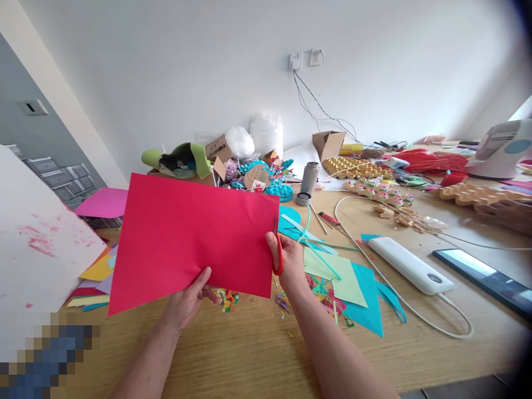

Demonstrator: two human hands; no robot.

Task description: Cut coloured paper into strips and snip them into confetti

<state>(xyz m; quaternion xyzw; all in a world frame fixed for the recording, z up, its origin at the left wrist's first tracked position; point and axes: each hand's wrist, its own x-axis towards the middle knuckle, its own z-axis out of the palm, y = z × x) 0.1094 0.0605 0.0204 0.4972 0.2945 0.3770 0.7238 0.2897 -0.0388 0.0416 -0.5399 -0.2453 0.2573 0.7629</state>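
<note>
A large sheet of red paper (pixel 187 233) is held up over the table, tilted slightly. My left hand (pixel 189 299) pinches its lower edge, thumb on the near face and fingers behind. In my right hand (pixel 291 257) is a pair of scissors with red handles (pixel 279 260). Their blades point up, along the right edge of the sheet; whether they are open I cannot make out. Below the sheet, small colourful paper dots (pixel 228 300) lie on the wooden table.
Blue paper (pixel 366 299) and pale green paper (pixel 347 280) lie right of my hands, near a white power bank (pixel 409 265) with its cable and a phone (pixel 484 277). A metal flask (pixel 310 180), egg cartons (pixel 355 168) and craft supplies stand behind. A white board (pixel 37 238) rises at left.
</note>
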